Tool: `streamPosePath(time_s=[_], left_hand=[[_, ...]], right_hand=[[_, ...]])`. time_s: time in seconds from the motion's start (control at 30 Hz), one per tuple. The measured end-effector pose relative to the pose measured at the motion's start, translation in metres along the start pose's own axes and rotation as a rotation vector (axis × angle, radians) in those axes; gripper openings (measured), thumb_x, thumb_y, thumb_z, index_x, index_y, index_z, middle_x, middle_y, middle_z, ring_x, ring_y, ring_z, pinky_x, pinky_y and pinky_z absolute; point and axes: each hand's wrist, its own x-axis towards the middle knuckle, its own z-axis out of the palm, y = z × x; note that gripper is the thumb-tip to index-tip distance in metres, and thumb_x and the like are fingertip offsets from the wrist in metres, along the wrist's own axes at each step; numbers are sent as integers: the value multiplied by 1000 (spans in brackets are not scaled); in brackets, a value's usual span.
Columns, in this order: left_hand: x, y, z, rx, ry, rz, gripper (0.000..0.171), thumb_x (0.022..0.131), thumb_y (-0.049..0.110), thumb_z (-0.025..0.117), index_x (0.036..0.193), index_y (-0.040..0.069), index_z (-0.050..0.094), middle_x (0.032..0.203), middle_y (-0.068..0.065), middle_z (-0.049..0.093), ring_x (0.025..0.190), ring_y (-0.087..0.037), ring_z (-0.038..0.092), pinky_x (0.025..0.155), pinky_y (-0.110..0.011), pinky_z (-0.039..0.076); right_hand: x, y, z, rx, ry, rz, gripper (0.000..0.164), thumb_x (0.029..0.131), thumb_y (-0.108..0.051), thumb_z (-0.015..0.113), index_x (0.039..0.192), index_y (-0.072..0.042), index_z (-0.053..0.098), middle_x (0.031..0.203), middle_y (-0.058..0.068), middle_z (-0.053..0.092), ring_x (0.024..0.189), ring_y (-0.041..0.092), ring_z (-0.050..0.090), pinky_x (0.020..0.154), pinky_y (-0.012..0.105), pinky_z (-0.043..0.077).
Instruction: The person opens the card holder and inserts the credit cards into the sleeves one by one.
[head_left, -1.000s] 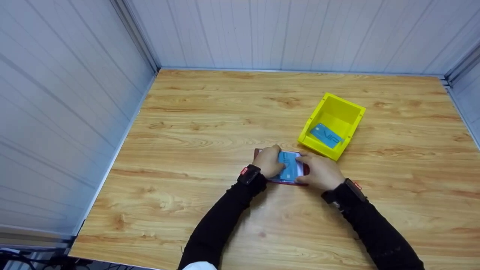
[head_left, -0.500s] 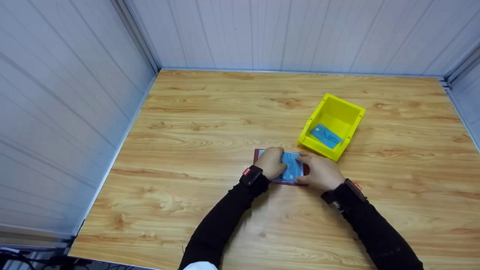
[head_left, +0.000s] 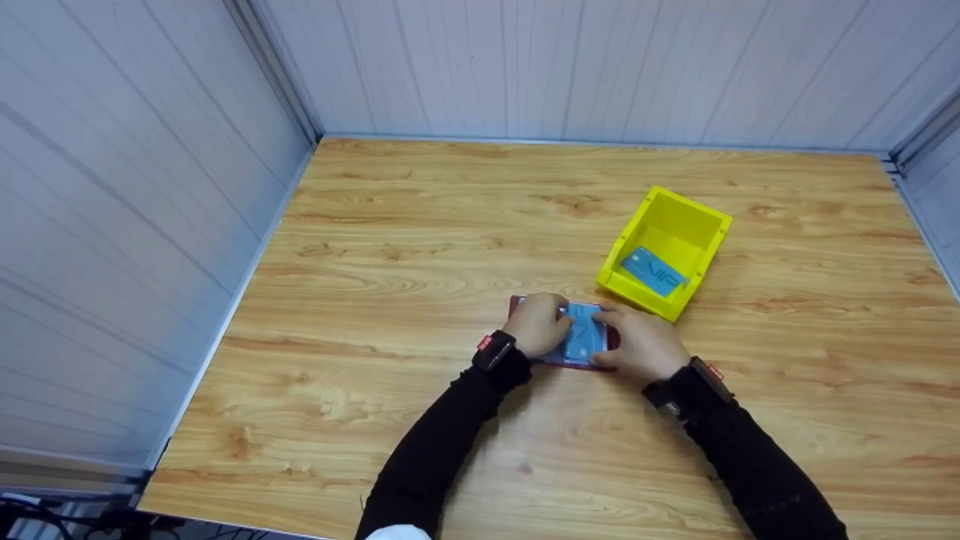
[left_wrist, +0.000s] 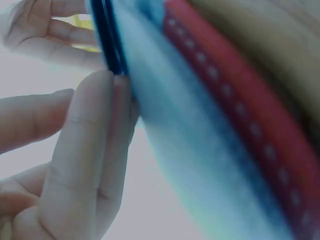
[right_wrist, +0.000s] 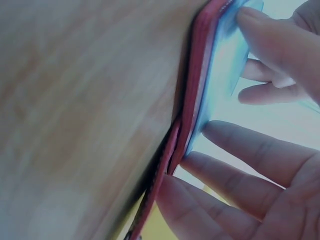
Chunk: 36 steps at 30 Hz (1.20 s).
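Observation:
A red card holder (head_left: 613, 340) with pale plastic sleeves lies spread on the table before me. Over its right half is a blue card (head_left: 585, 341) marked VIP. My left hand (head_left: 536, 326) covers the holder's left half, thumb at the card's left edge. In the left wrist view its fingertips (left_wrist: 97, 82) meet a dark blue edge beside the sleeve. From the right, my right hand (head_left: 645, 345) grips the holder, thumb at the near corner and fingers at the far one. The right wrist view shows a fingertip (right_wrist: 167, 187) against the red cover (right_wrist: 187, 110).
Just beyond my right hand stands a yellow bin (head_left: 634, 294), turned at an angle. Inside it lies another blue VIP card (head_left: 652, 271). The wood-grain table (head_left: 412, 225) meets pale panel walls (head_left: 480, 67) at the back and sides.
The blue card has slid a little to the right over the holder, with my left hand shifting slightly right and then back. My right hand keeps its place.

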Motion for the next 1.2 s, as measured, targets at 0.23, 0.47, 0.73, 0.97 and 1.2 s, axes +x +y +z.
streamPosePath(time_s=[0.23, 0.47, 0.73, 0.97, 1.2], left_hand=[[-8, -3, -5, -33, 5, 43, 27, 88, 18, 58, 107, 2, 68, 103, -7, 69, 94, -16, 63, 81, -27, 49], [-15, -12, -7, 103, -78, 65, 54, 84, 28, 64, 131, 8, 50, 136, -10, 47, 127, -25, 41, 106, -36, 33], [-16, -17, -1, 352, -173, 65, 83, 75, 43, 70, 142, 9, 34, 148, -15, 28, 135, -41, 23, 111, -46, 19], [-13, -18, 1, 399, -168, 40, 86, 73, 42, 73, 141, 6, 35, 147, -14, 30, 135, -39, 24, 111, -43, 20], [-13, -16, -1, 392, -179, 10, 85, 73, 43, 73, 141, 9, 35, 148, -11, 31, 136, -36, 24, 107, -52, 25]], right_hand=[[0, 0, 0, -12, 5, -10, 68, 67, -39, 78, 123, -6, 58, 132, 15, 51, 116, 32, 51, 94, 47, 41], [-1, 0, 0, -19, -10, 0, 69, 68, -40, 77, 125, -7, 57, 133, 16, 49, 116, 32, 51, 95, 48, 40], [0, 0, -1, -10, -28, 1, 70, 68, -39, 78, 125, -5, 56, 135, 16, 48, 117, 32, 50, 96, 47, 40], [2, -5, -3, -26, -55, 24, 71, 69, -39, 77, 126, -4, 55, 134, 17, 48, 117, 32, 50, 97, 47, 39], [8, -8, -13, 5, -119, 55, 65, 73, -39, 74, 125, -4, 55, 131, 16, 51, 116, 30, 50, 98, 47, 39]])
